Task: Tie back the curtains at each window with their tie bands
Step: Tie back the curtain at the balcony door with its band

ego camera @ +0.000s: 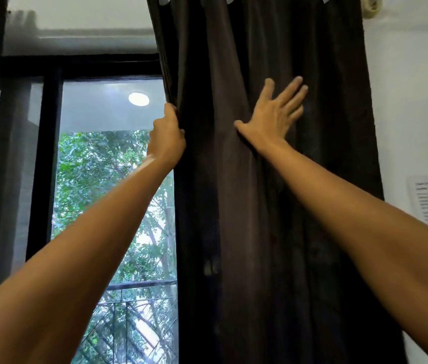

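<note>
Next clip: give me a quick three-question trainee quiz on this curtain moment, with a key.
1. True or false: the left hand grips the edge of the dark curtain.
2. What is the right hand doing? A) holding a tie band B) lying flat on the curtain, fingers spread C) hanging at the person's side
3. Fill in: through the window you see a railing and green ____.
Key: 1 true; 2 B; 3 trees.
</note>
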### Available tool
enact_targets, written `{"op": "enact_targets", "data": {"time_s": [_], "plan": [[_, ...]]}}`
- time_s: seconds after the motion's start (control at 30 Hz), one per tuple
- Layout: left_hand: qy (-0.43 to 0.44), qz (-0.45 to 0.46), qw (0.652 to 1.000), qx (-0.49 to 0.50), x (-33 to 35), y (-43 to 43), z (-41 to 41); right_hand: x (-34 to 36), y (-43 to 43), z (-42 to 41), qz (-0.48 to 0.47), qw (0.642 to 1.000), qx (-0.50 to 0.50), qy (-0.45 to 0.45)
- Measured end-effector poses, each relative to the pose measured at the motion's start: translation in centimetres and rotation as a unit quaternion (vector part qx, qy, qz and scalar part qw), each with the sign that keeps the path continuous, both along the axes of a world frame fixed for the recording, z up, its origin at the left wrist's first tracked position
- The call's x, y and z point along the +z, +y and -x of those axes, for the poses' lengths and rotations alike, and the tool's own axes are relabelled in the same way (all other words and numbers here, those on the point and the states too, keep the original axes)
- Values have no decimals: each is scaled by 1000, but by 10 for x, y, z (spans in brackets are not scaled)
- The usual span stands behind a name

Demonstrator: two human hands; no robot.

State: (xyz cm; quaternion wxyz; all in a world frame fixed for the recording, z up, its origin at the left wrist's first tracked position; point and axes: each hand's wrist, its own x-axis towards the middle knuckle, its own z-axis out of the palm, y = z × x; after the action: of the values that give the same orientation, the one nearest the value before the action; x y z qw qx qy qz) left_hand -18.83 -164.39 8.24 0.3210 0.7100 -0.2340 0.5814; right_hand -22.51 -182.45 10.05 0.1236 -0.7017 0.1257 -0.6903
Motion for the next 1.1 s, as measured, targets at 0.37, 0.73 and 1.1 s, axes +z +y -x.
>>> {"op": "enact_targets", "data": {"time_s": [0.37,0.73,1.1], "plan": [[-7,-10,1000,-28,2,10,-4,-1,-63,-3,-142,956,230,114],[13,-20,998,50,7,51,-6,22,124,-16,208,925,283,146],[24,-54,995,82,-18,103,-25,6,185,-29,250,922,238,179]]}}
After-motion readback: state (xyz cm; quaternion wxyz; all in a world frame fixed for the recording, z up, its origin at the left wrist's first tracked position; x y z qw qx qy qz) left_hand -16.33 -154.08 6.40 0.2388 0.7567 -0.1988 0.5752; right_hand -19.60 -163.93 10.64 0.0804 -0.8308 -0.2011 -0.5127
